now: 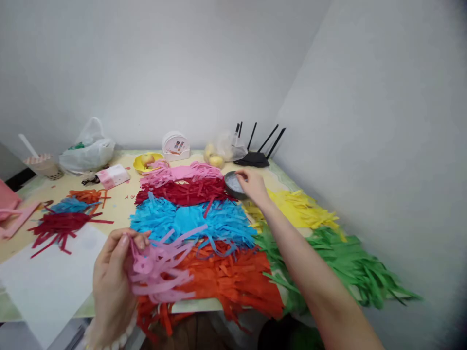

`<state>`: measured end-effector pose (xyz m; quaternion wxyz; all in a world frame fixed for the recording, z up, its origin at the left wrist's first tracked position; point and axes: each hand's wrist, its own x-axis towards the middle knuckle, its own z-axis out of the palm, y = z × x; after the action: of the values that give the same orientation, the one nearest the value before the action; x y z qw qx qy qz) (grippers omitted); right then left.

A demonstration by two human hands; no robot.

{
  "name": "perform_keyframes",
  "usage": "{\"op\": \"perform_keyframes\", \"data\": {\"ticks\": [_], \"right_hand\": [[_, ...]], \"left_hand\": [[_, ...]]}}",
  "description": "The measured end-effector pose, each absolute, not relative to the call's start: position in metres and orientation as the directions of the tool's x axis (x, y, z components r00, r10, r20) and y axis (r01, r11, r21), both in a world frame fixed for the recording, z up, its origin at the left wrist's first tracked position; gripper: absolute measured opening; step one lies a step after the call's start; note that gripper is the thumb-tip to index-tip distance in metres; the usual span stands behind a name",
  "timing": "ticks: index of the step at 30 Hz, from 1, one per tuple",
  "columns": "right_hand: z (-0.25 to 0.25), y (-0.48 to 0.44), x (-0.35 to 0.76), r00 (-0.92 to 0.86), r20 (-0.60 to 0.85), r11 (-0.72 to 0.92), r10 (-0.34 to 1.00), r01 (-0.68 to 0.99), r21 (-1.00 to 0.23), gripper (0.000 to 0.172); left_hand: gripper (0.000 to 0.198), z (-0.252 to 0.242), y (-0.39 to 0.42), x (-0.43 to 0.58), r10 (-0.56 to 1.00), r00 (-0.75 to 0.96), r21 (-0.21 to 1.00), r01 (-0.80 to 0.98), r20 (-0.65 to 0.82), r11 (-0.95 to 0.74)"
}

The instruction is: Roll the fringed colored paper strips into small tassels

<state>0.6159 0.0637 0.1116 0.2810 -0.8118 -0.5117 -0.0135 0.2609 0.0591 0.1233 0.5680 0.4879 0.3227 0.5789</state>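
My left hand [113, 277] is raised near the table's front edge, fingers pinched on a pink fringed paper strip [160, 270] that hangs to the right over the orange fringe. My right hand [253, 187] reaches far forward, its fingers curled over the rim of a small dark bowl [233, 184] with something pale inside. The bowl sits beside the dark red fringe [188, 191]. Rows of fringed paper lie in the middle of the table: pink [178, 172], dark red, blue [189, 221] and orange [233, 279].
Yellow fringe [297, 206] and green fringe [343, 265] lie at the right by the wall. Left are loose paper scraps [63, 221], a white sheet [47, 282], a plastic bag [87, 150] and a drink cup [44, 165]. At the back stand a router [259, 155], bagged fruit [219, 153] and a yellow bowl [146, 163].
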Motion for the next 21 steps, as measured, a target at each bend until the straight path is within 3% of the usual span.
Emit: {"op": "perform_keyframes", "data": {"ticks": [6, 12, 16, 21], "right_hand": [[0.057, 0.135, 0.698, 0.541, 0.062, -0.494, 0.839, 0.804, -0.330, 0.029], [0.029, 0.152, 0.707, 0.556, -0.002, -0.530, 0.831, 0.791, -0.305, 0.032], [0.037, 0.142, 0.711, 0.557, 0.036, -0.504, 0.830, 0.776, -0.380, 0.031], [0.067, 0.114, 0.686, 0.543, 0.197, -0.352, 0.816, 0.738, -0.576, 0.021]], "left_hand": [[0.021, 0.111, 0.059, 0.243, 0.966, 0.207, 0.988, -0.052, 0.154, -0.147], [0.023, 0.101, 0.068, 0.236, 0.946, 0.229, 0.968, 0.047, 0.229, -0.246], [0.022, 0.099, 0.072, 0.239, 0.938, 0.288, 0.974, 0.062, 0.193, -0.219], [0.018, 0.097, 0.075, 0.242, 0.963, 0.227, 0.982, 0.089, 0.142, -0.166]]}}
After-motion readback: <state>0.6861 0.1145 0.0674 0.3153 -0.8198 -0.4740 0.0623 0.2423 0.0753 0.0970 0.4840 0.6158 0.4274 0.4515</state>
